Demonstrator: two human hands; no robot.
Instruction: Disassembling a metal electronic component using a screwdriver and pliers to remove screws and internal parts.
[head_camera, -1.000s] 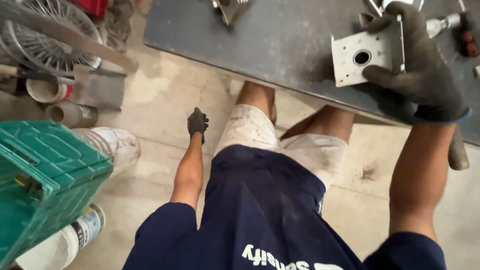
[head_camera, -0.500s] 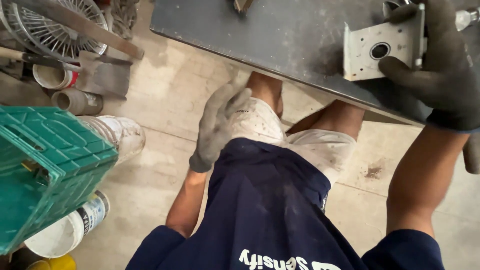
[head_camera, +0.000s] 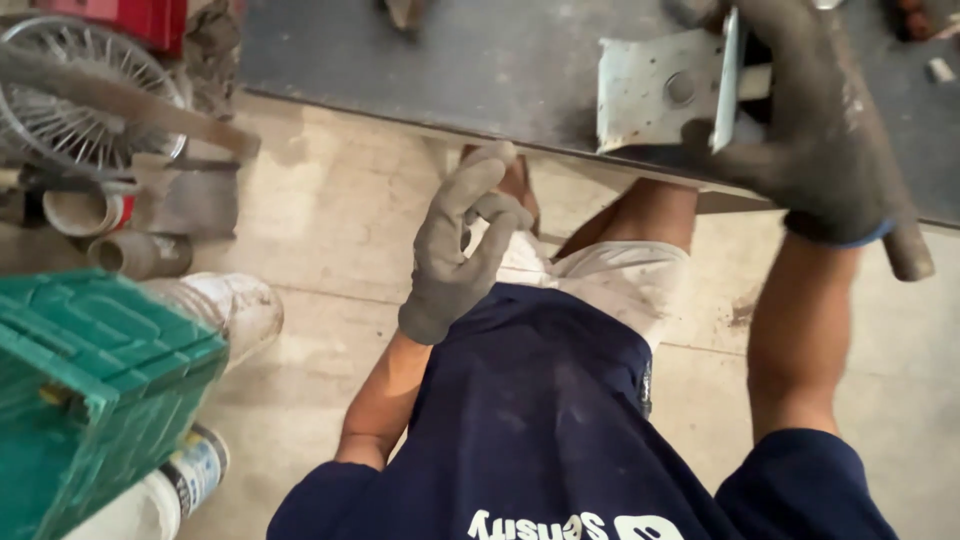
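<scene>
The gloved fingers (head_camera: 760, 150) of the right hand (head_camera: 810, 130) are clamped around a pale metal bracket (head_camera: 655, 90), a bent plate with a round hole in its face. One flange of it stands edge-on between thumb and fingers. The bracket sits at the near edge of the dark table (head_camera: 420, 60), and part of it seems to hang over that edge, above the person's knees.

The left hand (head_camera: 460, 250) is up in front of the body, in a grey glove, its fingers curled loosely with thumb and forefinger nearly meeting. I cannot see anything between them, so it looks empty, and it touches neither the bracket nor the table.

Further out, on the concrete floor (head_camera: 320, 250), stand a green plastic crate (head_camera: 90, 390), a white bucket (head_camera: 160, 490), some short pipe pieces (head_camera: 130, 250) and a wire fan guard (head_camera: 80, 90).

From where I stand, the risk is the grip. Only one hand steadies the bracket, and it is right at the table edge. If the worn glove slips on the smooth metal, the plate could tip off and land on the bare knees below. The thin flange pressing into the palm could also bite if it twists. A dark handle (head_camera: 905, 250) sticks out past the table edge near the right wrist and could be knocked.
</scene>
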